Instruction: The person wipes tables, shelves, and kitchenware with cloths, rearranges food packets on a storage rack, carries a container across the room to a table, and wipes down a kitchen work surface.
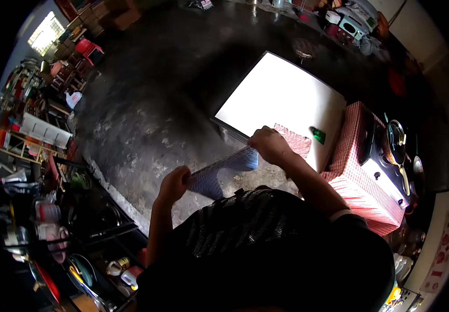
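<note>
Blue cloth (210, 178) by table edge (228, 130), open floor (131, 127)

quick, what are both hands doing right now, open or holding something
Left hand: closed, holding one end of the blue cloth.
Right hand: closed, holding the other end of the same cloth.

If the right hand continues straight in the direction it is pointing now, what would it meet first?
The right hand would probably meet the white-topped table first, near its edge; the height is unclear, so it might pass above instead.
</note>
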`<state>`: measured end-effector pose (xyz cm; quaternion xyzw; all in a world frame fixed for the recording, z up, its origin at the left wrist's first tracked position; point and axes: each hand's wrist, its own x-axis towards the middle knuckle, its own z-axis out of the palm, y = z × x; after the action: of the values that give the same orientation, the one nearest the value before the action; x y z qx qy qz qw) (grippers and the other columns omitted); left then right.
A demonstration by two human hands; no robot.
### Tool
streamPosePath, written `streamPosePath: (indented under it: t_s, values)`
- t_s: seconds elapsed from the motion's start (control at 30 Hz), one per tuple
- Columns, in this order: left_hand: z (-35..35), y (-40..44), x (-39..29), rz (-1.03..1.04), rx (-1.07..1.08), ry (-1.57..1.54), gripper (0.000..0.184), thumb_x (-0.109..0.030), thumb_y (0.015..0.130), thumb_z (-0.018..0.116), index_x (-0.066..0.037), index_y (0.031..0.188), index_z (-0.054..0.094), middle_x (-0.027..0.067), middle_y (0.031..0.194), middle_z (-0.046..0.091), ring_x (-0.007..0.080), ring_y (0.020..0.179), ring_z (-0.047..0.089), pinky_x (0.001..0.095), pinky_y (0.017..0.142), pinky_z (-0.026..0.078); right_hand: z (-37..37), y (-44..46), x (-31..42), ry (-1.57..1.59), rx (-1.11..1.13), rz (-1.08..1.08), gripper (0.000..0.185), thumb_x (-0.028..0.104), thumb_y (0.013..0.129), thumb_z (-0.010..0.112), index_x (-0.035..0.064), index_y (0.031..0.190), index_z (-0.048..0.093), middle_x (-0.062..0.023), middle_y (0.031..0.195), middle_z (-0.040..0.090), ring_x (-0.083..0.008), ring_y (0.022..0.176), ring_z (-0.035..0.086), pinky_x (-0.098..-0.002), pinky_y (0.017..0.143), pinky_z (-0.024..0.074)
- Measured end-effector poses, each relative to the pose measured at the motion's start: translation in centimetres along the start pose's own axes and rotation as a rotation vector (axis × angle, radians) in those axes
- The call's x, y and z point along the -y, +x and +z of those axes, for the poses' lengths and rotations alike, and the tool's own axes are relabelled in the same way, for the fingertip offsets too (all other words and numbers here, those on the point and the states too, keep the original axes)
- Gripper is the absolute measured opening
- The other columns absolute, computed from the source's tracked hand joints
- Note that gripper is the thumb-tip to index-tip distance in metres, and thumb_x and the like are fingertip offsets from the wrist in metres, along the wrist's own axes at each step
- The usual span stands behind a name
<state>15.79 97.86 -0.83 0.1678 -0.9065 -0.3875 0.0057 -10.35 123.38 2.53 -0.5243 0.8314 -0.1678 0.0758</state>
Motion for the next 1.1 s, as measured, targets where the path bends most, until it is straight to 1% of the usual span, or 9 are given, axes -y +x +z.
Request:
streamPosePath:
  t_s: [0.13, 0.3, 0.37, 0.63, 0.77, 0.87, 0.93, 1.03, 1.1]
  values:
    - [-0.4, 9.4, 5.1, 0.244, -0.185, 0.110, 0.013, -0.001, 0.085, 0.064, -0.007, 0.092, 0.054, 0.0151, 0.084, 0.058, 0.0352, 0.079, 0.062, 0.0415, 0.069, 0.048, 2.5, 6.6, -5.6, -0.082, 0.138, 0.219, 0.021, 0.019, 0.096, 0.053, 0.0108, 0.105, 0.070, -0.0096, 0.105, 0.068, -0.0261, 0.100, 0.065, -0.0401, 0.087, 0.0525]
    - [-1.6, 22.1, 6.2, 0.037, -0.259, 0.116, 0.014, -0.003, 0.086, 0.065, -0.008, 0.097, 0.057, 0.0137, 0.095, 0.063, 0.0345, 0.088, 0.064, 0.0410, 0.072, 0.051, 3.2, 19.4, -12.9, 0.260, 0.162, 0.470, 0.025, 0.018, 0.100, 0.048, 0.0070, 0.115, 0.065, -0.0135, 0.099, 0.071, -0.0274, 0.091, 0.069, -0.0393, 0.082, 0.0536]
    - [-2.8, 26.0, 6.8, 0.045, -0.312, 0.104, 0.015, -0.003, 0.086, 0.066, -0.008, 0.098, 0.059, 0.0130, 0.095, 0.064, 0.0342, 0.090, 0.065, 0.0408, 0.073, 0.051, 3.0, 24.2, -15.4, 0.268, 0.053, 0.401, 0.023, 0.010, 0.095, 0.048, 0.0096, 0.111, 0.065, -0.0153, 0.098, 0.071, -0.0323, 0.092, 0.069, -0.0412, 0.081, 0.0548]
    - [-2.0, 36.9, 11.8, 0.194, -0.483, 0.322, 0.006, -0.007, 0.084, 0.068, -0.006, 0.089, 0.065, 0.0135, 0.088, 0.065, 0.0356, 0.086, 0.063, 0.0456, 0.074, 0.050, 3.4, 35.7, -25.6, 0.274, -0.088, 0.154, 0.019, 0.016, 0.098, 0.051, 0.0058, 0.107, 0.064, -0.0156, 0.110, 0.066, -0.0360, 0.103, 0.064, -0.0440, 0.088, 0.0528]
    - [6.0, 40.3, 15.5, 0.188, -0.276, 0.311, 0.007, -0.011, 0.084, 0.064, -0.009, 0.089, 0.068, 0.0124, 0.087, 0.068, 0.0352, 0.083, 0.063, 0.0464, 0.074, 0.051, 9.3, 35.8, -32.5, 0.175, 0.045, 0.288, 0.017, 0.006, 0.096, 0.058, 0.0049, 0.111, 0.066, -0.0113, 0.122, 0.066, -0.0290, 0.112, 0.063, -0.0375, 0.097, 0.0504]
    - [12.2, 43.1, 16.8, 0.184, -0.070, 0.343, 0.018, -0.011, 0.085, 0.058, -0.011, 0.096, 0.072, 0.0105, 0.090, 0.070, 0.0327, 0.084, 0.066, 0.0444, 0.075, 0.052, 19.8, 34.1, -42.2, 0.401, 0.114, 0.277, 0.020, 0.003, 0.094, 0.058, 0.0058, 0.112, 0.066, -0.0100, 0.126, 0.064, -0.0270, 0.116, 0.061, -0.0351, 0.103, 0.0475]
    - [18.4, 44.1, 20.3, 0.169, -0.009, 0.244, 0.023, -0.010, 0.085, 0.055, -0.012, 0.101, 0.073, 0.0106, 0.094, 0.072, 0.0320, 0.088, 0.067, 0.0434, 0.079, 0.053, 26.1, 32.1, -46.6, 0.252, 0.262, 0.282, 0.025, 0.002, 0.092, 0.059, 0.0072, 0.116, 0.065, -0.0096, 0.134, 0.059, -0.0257, 0.124, 0.055, -0.0341, 0.108, 0.0435]
    - [24.6, 43.7, 20.9, -0.045, 0.380, 0.114, 0.033, -0.015, 0.085, 0.058, -0.010, 0.116, 0.069, 0.0150, 0.104, 0.071, 0.0370, 0.097, 0.065, 0.0455, 0.087, 0.051, 28.9, 28.8, -47.2, -0.231, 0.623, 0.209, 0.045, 0.007, 0.090, 0.063, 0.0101, 0.134, 0.056, -0.0086, 0.155, 0.039, -0.0229, 0.144, 0.034, -0.0342, 0.118, 0.0338]
    - [27.4, 41.8, 21.8, -0.034, 0.696, 0.024, 0.036, -0.018, 0.087, 0.058, -0.010, 0.120, 0.067, 0.0171, 0.108, 0.070, 0.0379, 0.100, 0.065, 0.0452, 0.088, 0.051, 30.0, 25.0, -46.6, -0.005, 0.554, 0.489, 0.051, 0.009, 0.089, 0.065, 0.0090, 0.138, 0.052, -0.0107, 0.150, 0.044, -0.0273, 0.141, 0.040, -0.0360, 0.116, 0.0360]
